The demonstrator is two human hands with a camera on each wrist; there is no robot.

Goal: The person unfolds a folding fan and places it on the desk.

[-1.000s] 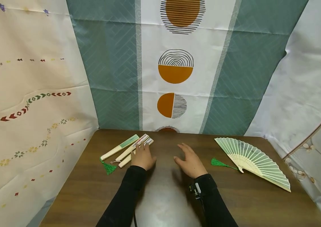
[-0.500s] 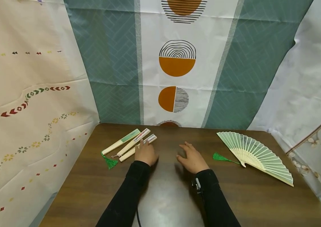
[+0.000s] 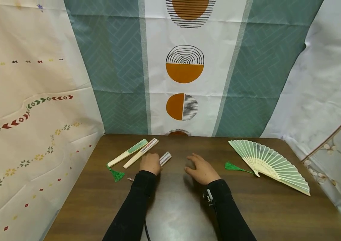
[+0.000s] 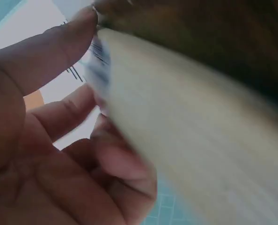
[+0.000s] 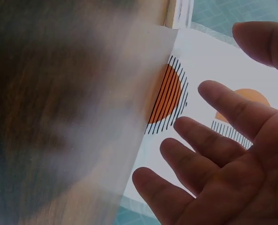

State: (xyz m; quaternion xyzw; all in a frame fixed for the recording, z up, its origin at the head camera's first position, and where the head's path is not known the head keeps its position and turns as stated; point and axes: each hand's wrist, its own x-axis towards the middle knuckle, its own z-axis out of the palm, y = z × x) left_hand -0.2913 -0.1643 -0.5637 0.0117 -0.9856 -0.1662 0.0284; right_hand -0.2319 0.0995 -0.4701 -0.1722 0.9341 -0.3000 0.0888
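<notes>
Head view: the left hand (image 3: 150, 164) has drawn one folded fan (image 3: 165, 158) away from the green-tipped fan (image 3: 128, 153) and white-tipped fan (image 3: 141, 153) on its left, so that fan now seems parted from the group; its tip shows right of the hand, its middle covered. Left wrist: thumb and curled fingers grip it, its sticks blurred and cut off. Right wrist: the right hand (image 5: 237, 176) holds nothing, fingers loosely spread; contact with the worktop (image 5: 40, 103) is unclear.

Pale held fan (image 4: 190, 117); folded, slanting
</notes>
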